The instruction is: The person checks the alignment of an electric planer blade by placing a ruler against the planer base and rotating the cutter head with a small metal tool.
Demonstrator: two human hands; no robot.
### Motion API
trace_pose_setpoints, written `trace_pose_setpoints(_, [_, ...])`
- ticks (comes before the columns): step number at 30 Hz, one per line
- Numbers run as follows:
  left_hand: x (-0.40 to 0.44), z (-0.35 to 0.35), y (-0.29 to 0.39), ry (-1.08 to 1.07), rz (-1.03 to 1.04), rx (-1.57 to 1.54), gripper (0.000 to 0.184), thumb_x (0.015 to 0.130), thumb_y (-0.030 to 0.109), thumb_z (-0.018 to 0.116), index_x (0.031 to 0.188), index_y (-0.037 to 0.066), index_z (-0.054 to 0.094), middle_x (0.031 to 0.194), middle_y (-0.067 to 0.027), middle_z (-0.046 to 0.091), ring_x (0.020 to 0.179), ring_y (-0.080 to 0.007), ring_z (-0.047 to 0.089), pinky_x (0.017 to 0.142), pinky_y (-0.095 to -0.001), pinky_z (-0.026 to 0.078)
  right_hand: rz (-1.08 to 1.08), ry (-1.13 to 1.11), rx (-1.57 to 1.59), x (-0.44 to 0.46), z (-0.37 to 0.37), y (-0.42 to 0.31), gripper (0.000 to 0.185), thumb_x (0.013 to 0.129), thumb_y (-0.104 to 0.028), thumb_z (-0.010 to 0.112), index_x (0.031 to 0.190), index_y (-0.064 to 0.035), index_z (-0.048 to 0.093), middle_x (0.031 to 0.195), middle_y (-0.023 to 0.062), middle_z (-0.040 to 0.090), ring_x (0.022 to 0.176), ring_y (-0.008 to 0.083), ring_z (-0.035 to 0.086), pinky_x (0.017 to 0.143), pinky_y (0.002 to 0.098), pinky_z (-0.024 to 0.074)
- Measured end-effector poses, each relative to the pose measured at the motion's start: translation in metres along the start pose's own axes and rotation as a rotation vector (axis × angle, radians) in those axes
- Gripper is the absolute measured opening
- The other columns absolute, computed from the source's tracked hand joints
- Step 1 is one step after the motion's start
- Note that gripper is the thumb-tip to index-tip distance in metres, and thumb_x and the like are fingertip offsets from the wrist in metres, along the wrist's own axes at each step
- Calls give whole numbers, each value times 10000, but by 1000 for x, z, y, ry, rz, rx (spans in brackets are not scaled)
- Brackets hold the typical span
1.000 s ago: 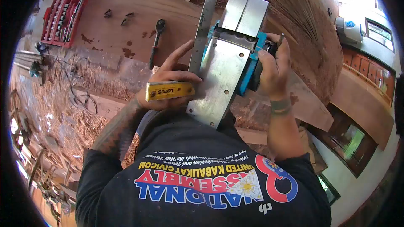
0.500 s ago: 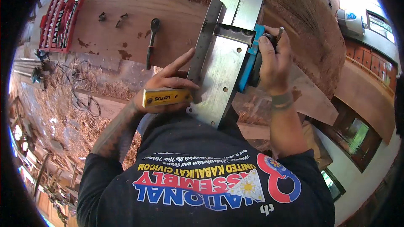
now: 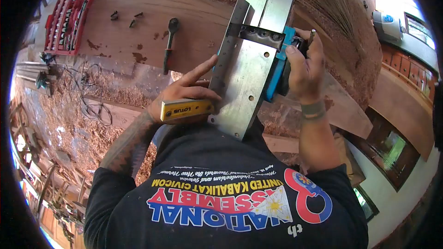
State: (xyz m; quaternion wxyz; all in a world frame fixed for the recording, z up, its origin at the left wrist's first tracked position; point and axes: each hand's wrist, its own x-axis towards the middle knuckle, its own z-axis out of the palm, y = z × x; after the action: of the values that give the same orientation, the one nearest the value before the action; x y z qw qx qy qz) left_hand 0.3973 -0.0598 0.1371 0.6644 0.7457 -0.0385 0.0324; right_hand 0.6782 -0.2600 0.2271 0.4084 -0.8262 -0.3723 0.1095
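A teal power planer (image 3: 244, 78) lies with its metal sole facing up, its near end against the black shirt. My left hand (image 3: 187, 97) is wrapped round a try square (image 3: 187, 109) with a yellow handle; the steel blade stands along the sole's left edge, and my index finger stretches toward it. On the planer's right side, my right hand (image 3: 304, 69) grips the teal and black body, thumb on the teal part. A small thin object sticks up by its fingertips, too small to name. The cutter slot crosses the sole near its upper part.
Behind, a wide wooden board (image 3: 134, 9) carries a red socket set (image 3: 71, 18), a ratchet wrench (image 3: 170, 41) and small dark bolts (image 3: 134, 20). Wood shavings and a looped cable (image 3: 97, 106) lie at the left. A wooden plank (image 3: 346, 106) extends at the right.
The square's blade has shifted from standing off the planer's left side to lying along the sole's edge. Both hands keep their holds, and the view has shifted slightly.
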Motion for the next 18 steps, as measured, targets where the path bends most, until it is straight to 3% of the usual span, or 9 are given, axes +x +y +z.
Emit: trace_pose_setpoints(18, [-5, 6, -10, 18, 2, -54, 357, 904, 102, 863, 1258, 114, 820, 1839, -225, 209, 1668, -396, 331, 1232, -513, 483, 2, 8, 37, 0, 1, 4, 381, 939, -231, 701, 1217, 28, 678, 1019, 161, 671, 900, 287, 654, 853, 396, 537])
